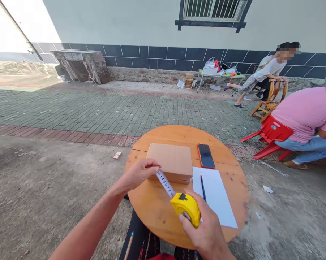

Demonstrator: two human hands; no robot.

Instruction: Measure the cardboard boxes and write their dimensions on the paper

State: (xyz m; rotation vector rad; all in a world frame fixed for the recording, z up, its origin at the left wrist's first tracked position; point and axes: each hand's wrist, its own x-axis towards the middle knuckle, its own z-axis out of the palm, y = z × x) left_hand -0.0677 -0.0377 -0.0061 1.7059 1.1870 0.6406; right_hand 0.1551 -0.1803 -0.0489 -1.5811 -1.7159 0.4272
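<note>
My right hand (pixel 203 224) is wrapped round the yellow case of a tape measure (pixel 187 207). A short length of its white blade (pixel 165 183) is drawn out, with several black numbers showing. My left hand (pixel 141 173) pinches the blade's free end between thumb and fingers, close to the front left of a closed brown cardboard box (pixel 172 159). Whether the blade's end touches the box, I cannot tell. To the right of the box lies a sheet of white paper (pixel 221 206) with a black pen (pixel 203 187) on it. Behind the paper is a phone (pixel 206 156) with a red edge.
These things rest on a round wooden table (pixel 157 220) in front of my knees. At the right, a person in pink (pixel 309 108) sits on a red plastic chair (pixel 277 130). Farther back, another person leans on a wooden chair (pixel 274 95). A cluttered folding table (pixel 222 74) stands by the wall.
</note>
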